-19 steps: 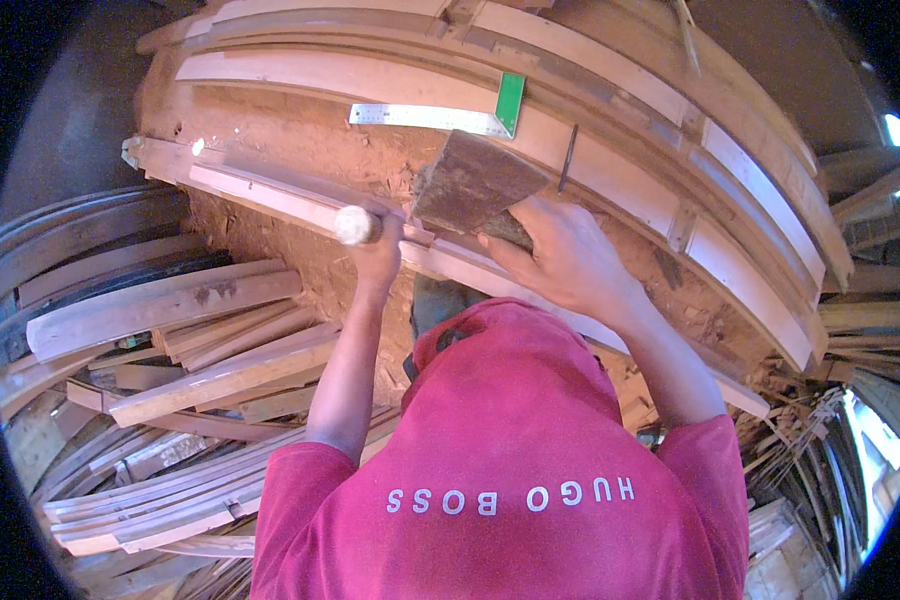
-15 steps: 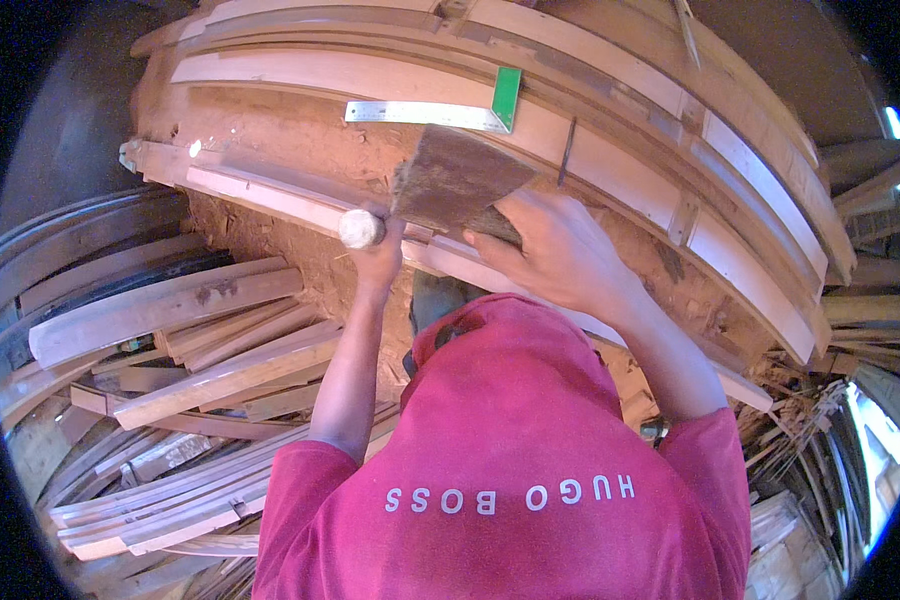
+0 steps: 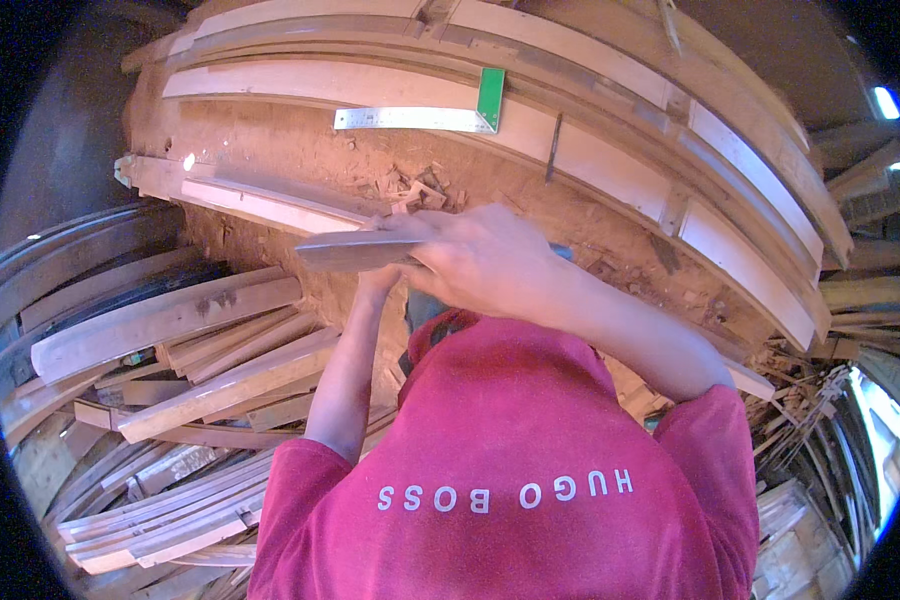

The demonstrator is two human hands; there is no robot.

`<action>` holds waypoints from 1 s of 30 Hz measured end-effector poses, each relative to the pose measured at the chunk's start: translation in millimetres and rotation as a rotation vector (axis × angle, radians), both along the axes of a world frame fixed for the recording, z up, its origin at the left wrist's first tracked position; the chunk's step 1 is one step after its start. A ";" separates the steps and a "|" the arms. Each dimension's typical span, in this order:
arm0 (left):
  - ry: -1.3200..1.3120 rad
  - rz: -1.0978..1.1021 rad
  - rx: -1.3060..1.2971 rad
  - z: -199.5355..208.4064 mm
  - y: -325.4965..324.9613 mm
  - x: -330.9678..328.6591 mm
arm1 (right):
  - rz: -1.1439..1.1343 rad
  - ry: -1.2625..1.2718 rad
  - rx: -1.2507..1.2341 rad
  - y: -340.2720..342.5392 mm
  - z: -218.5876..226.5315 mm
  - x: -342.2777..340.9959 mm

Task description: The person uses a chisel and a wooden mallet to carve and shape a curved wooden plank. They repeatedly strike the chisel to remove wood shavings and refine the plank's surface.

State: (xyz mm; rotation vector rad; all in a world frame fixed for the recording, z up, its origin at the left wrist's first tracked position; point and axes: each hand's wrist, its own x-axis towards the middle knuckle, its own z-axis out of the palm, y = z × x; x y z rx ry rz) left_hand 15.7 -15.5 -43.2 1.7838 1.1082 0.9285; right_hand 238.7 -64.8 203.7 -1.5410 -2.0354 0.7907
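My right hand (image 3: 480, 260) is closed, slightly smeared by motion, on a flat brown wedge-shaped block (image 3: 350, 250), perhaps a wooden mallet, now seen edge-on. The block lies across my left hand (image 3: 377, 280) and hides most of its fingers. The round pale-ended handle in my left fist half a second ago is now covered. Both hands are over a long pale wooden strip (image 3: 275, 205) on the near side of the work area. Beyond them, a try square (image 3: 410, 119) with a metal blade and green stock rests by a curved plank.
Wood chips (image 3: 420, 188) are heaped just beyond my hands. A thin dark rod (image 3: 553, 150) lies on a long curved plank (image 3: 620, 175). Stacked curved boards (image 3: 170, 320) fill the left side, and thin offcuts (image 3: 815, 410) are piled at the right.
My right hand and the block have swung left and down, over my left hand. The block has turned from its broad face to its edge, uncovering the wood chips.
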 end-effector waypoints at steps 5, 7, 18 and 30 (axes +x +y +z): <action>0.136 0.055 -0.001 5.7 8.3 -1.3 | 0.011 -0.135 -0.132 5.9 -13.6 5.2; 0.007 0.170 -0.052 36.0 20.6 8.5 | -0.030 -0.086 -0.169 7.4 -4.5 11.0; -0.166 0.103 -0.086 55.0 25.5 11.1 | -0.097 0.115 -0.047 -0.9 13.8 23.7; -0.003 0.100 -0.078 27.7 8.1 -3.1 | 0.081 -0.233 -0.029 12.0 -15.4 -5.8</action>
